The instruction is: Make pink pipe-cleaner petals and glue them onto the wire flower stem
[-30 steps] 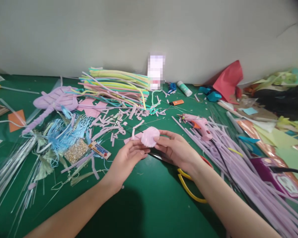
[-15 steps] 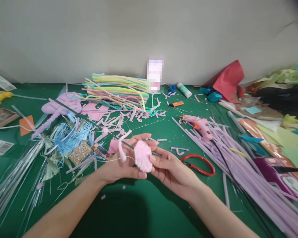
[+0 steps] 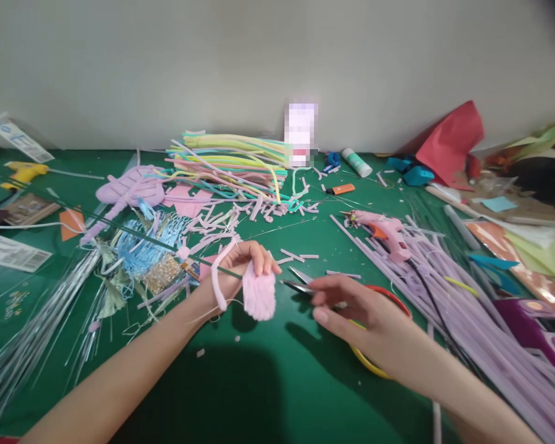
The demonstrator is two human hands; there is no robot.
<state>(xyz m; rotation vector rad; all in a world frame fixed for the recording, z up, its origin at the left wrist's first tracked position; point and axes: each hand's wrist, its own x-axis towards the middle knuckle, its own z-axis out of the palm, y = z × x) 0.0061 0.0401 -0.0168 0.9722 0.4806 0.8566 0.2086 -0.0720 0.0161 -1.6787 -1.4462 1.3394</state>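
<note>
My left hand [image 3: 240, 265] is closed on a pink pipe-cleaner petal [image 3: 259, 296], which hangs below my fingers with a loose pink tail curling to the left; a thin green stem wire [image 3: 134, 231] runs from the same hand off to the upper left. My right hand [image 3: 356, 311] hovers just right of the petal, fingers loosely curled and empty, directly over scissors [image 3: 305, 283] with red and yellow handles that lie on the green table [image 3: 268, 382].
A pile of coloured pipe cleaners [image 3: 231, 163] and cut pink bits lie beyond my hands. A pink glue gun [image 3: 383, 228] rests on long lilac pipe cleaners [image 3: 467, 314] at right. Light blue tassels [image 3: 143, 246], clear strips and a yellow glue gun [image 3: 23, 172] are at left.
My right hand has let go of the pink petal and moved right over the scissors. My left hand keeps the petal, now hanging lower.
</note>
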